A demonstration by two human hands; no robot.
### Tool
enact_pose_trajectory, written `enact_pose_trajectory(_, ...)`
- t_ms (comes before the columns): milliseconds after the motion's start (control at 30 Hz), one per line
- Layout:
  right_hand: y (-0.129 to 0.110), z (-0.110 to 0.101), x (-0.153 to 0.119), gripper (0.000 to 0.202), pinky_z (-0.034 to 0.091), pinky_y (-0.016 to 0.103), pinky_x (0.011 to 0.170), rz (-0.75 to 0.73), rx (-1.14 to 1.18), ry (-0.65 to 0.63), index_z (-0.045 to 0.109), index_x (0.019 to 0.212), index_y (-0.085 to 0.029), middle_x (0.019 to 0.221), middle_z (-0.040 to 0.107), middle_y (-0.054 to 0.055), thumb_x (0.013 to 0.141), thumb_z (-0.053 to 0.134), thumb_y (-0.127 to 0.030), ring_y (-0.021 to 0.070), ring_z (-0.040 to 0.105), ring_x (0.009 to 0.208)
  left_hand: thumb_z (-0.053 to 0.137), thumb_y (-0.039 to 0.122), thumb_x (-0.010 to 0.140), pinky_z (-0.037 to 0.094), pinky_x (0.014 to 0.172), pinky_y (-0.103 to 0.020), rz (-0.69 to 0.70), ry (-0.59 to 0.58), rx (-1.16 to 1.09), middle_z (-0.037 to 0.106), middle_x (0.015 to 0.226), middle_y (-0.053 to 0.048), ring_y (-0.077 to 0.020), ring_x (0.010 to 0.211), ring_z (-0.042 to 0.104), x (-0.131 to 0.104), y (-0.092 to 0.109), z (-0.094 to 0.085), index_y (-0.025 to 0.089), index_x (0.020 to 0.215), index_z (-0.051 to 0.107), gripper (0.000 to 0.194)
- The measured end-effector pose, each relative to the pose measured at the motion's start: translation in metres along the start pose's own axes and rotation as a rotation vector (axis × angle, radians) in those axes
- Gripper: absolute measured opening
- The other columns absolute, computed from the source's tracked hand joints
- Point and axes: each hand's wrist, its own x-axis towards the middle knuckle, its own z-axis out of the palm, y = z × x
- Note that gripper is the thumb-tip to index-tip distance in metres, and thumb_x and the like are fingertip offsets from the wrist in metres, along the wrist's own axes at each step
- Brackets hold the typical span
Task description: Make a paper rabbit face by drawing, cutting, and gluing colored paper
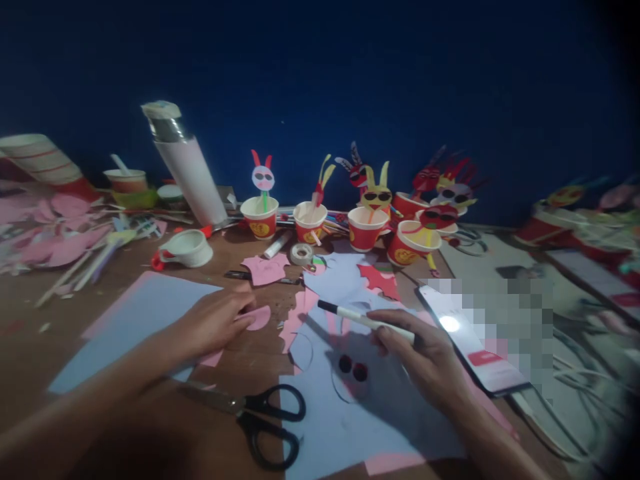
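My right hand (417,350) is closed round a white marker pen (363,319) with a black cap, held above pale bluish-white paper (310,433). On that paper are a drawn outline and two dark oval pieces (353,368). My left hand (215,320) has its fingers curled together at the edge of a rounded pink paper piece (259,318), which it seems to pinch. Black-handled scissors (245,403) lie open in front of my left forearm, their handles overlapping the paper. A pink paper scrap (267,269) and a roll of tape (301,253) are just beyond my hands.
Several red paper cups (260,219) with paper puppets stand along the back. A phone (480,353) and cables (585,393) lie at the right. Left are blue paper (135,327), a white cup (187,249), a tall white cylinder (190,177) and pink scraps (55,230).
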Motion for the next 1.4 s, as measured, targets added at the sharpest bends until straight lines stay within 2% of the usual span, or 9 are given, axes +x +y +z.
enact_pose_trajectory(200,0.000,-0.004,0.002,0.019,0.044,0.025,0.058,-0.020,0.083,0.025,0.064,0.095,-0.020,0.062,0.062,-0.001,0.083,0.054,-0.031,0.0136,0.057,0.059,0.052,0.035,0.075,0.035,0.057,-0.026,-0.103,0.018,-0.250,0.056,0.068,0.002,-0.0178,0.065,0.053,0.003,0.017,-0.005,0.021,0.073,0.049,0.014)
enact_pose_trajectory(300,-0.001,-0.003,0.000,0.019,0.044,0.024,0.057,-0.016,0.069,0.001,0.064,0.094,-0.020,0.062,0.062,-0.001,0.083,0.054,-0.031,0.0135,0.057,0.060,0.051,0.030,0.075,0.038,0.060,-0.024,-0.026,-0.031,-0.407,0.059,0.076,0.003,-0.0168,0.071,0.055,0.005,0.033,-0.005,0.023,0.088,0.054,0.015)
enact_pose_trajectory(367,0.000,-0.002,0.000,0.019,0.044,0.024,0.057,-0.011,0.062,-0.009,0.064,0.094,-0.021,0.065,0.062,0.000,0.083,0.053,-0.032,0.0134,0.057,0.061,0.048,0.022,0.074,0.040,0.064,-0.024,0.029,-0.038,-0.449,0.061,0.088,0.003,-0.0157,0.076,0.056,0.009,0.040,-0.003,0.026,0.104,0.053,0.030)
enact_pose_trajectory(633,-0.002,0.000,0.000,0.021,0.045,0.024,0.058,0.007,0.060,-0.023,0.065,0.095,-0.021,0.066,0.063,0.000,0.083,0.053,-0.033,0.0135,0.057,0.061,0.040,0.016,0.079,0.042,0.073,-0.028,0.110,0.061,-0.204,0.059,0.113,-0.002,-0.0201,0.093,0.056,0.025,0.036,0.002,0.030,0.123,0.046,0.047)
enact_pose_trajectory(767,-0.006,0.000,-0.001,0.021,0.044,0.025,0.060,0.031,0.034,-0.054,0.064,0.095,-0.020,0.065,0.062,0.000,0.084,0.052,-0.033,0.0144,0.057,0.064,0.045,0.018,0.080,0.041,0.080,-0.032,0.172,0.182,-0.118,0.058,0.107,-0.005,-0.0214,0.093,0.054,0.016,0.048,-0.005,0.023,0.114,0.054,0.036)
enact_pose_trajectory(1000,-0.004,0.008,-0.001,0.018,0.044,0.023,0.055,0.119,0.374,-0.090,0.058,0.087,-0.018,0.060,0.059,-0.002,0.081,0.057,-0.035,0.0111,0.054,0.055,0.056,0.028,0.080,0.043,0.084,-0.028,0.250,0.339,-0.413,0.054,0.112,-0.004,-0.0167,0.093,0.052,0.006,0.073,0.009,0.022,0.111,0.053,0.032)
enact_pose_trajectory(1100,-0.006,0.011,-0.003,0.018,0.046,0.023,0.054,0.162,0.506,-0.136,0.057,0.083,-0.018,0.058,0.061,-0.002,0.080,0.060,-0.035,0.0107,0.055,0.053,0.058,0.026,0.079,0.042,0.085,-0.028,0.279,0.293,-0.430,0.055,0.111,-0.005,-0.0185,0.099,0.051,0.004,0.075,0.015,0.021,0.112,0.053,0.034)
enact_pose_trajectory(1267,-0.004,0.011,-0.005,0.017,0.047,0.022,0.054,0.192,0.582,-0.182,0.058,0.085,-0.019,0.060,0.064,-0.001,0.078,0.064,-0.033,0.0109,0.056,0.053,0.050,0.022,0.085,0.043,0.066,-0.022,0.306,0.165,-0.511,0.058,0.076,0.001,-0.0118,0.072,0.053,0.001,0.079,0.017,0.019,0.088,0.060,0.011)
enact_pose_trajectory(1400,-0.001,0.011,-0.007,0.018,0.047,0.022,0.056,0.134,0.677,-0.230,0.059,0.092,-0.021,0.064,0.065,-0.001,0.078,0.063,-0.033,0.0113,0.057,0.057,0.048,0.022,0.085,0.042,0.069,-0.021,0.314,0.162,-0.572,0.058,0.077,0.001,-0.0115,0.073,0.054,-0.005,0.084,0.020,0.019,0.085,0.059,0.011)
